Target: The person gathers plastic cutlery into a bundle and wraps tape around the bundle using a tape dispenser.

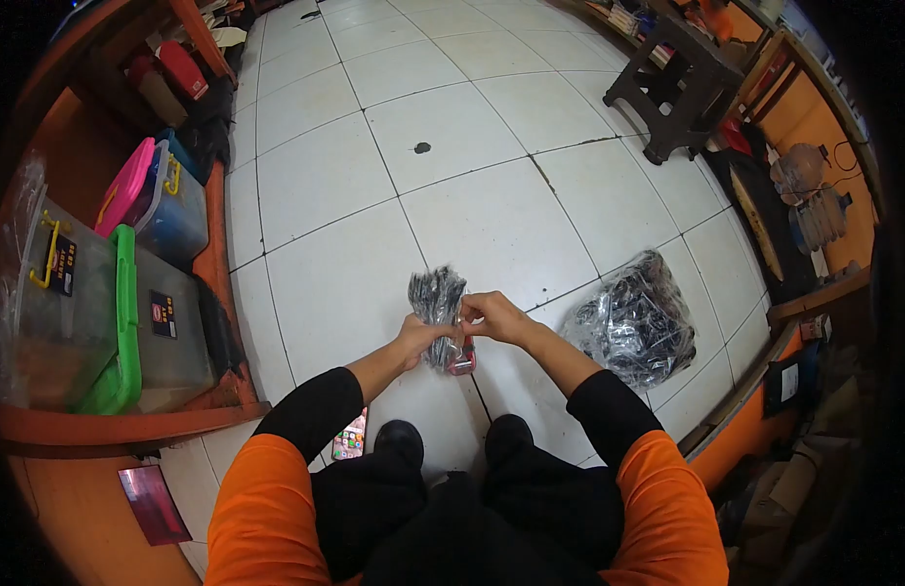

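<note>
In the head view my left hand (423, 337) is wrapped round the middle of a bundle of dark pieces in clear plastic (437, 290), held upright over the floor between my feet. My right hand (493, 317) is closed in a pinch at the bundle's right side. What its fingertips hold is too small to make out. Just below them, against the bundle's lower right, shows a small red object (462, 361), partly hidden. A larger plastic-wrapped heap of dark pieces (640, 322) lies on the floor to the right of my right forearm.
A phone with a lit screen (350, 437) lies by my left foot. Clear storage boxes with a green lid (126, 322) and a pink lid (126, 186) stand along the left. A dark plastic stool (675, 88) stands far right. White tiles (462, 127) cover the floor.
</note>
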`<action>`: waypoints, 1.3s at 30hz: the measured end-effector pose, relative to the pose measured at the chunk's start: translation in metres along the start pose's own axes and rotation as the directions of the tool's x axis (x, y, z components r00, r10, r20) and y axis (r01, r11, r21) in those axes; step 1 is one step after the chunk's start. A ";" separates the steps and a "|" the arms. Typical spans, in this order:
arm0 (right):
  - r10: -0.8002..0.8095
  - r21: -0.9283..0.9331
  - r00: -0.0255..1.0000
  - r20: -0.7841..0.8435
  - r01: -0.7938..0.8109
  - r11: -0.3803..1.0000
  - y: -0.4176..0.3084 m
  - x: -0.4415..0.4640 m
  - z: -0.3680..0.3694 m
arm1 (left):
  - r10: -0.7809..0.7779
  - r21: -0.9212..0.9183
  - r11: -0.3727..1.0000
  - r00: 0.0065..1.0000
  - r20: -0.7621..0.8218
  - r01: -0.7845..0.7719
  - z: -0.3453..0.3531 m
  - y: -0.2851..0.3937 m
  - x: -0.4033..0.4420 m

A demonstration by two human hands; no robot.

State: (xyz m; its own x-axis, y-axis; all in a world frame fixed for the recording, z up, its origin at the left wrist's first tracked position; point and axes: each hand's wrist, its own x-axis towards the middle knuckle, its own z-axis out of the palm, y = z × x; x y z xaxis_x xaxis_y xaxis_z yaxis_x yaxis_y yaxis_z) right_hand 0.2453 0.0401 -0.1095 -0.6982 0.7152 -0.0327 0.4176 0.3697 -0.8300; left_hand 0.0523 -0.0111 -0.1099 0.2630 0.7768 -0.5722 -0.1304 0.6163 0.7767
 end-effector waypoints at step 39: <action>-0.036 -0.139 0.996 -0.081 0.025 0.990 0.004 -0.002 0.012 | -0.008 -0.013 1.000 0.997 -0.079 0.007 0.000 -0.009 0.005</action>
State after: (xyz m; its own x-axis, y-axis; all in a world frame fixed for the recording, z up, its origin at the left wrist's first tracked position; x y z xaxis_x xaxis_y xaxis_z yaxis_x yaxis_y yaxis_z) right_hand 0.2415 0.0337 -0.1196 -0.6632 0.7472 0.0430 0.4771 0.4664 -0.7449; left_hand 0.0553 -0.0127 -0.1202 0.1875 0.7797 -0.5974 -0.1412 0.6233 0.7691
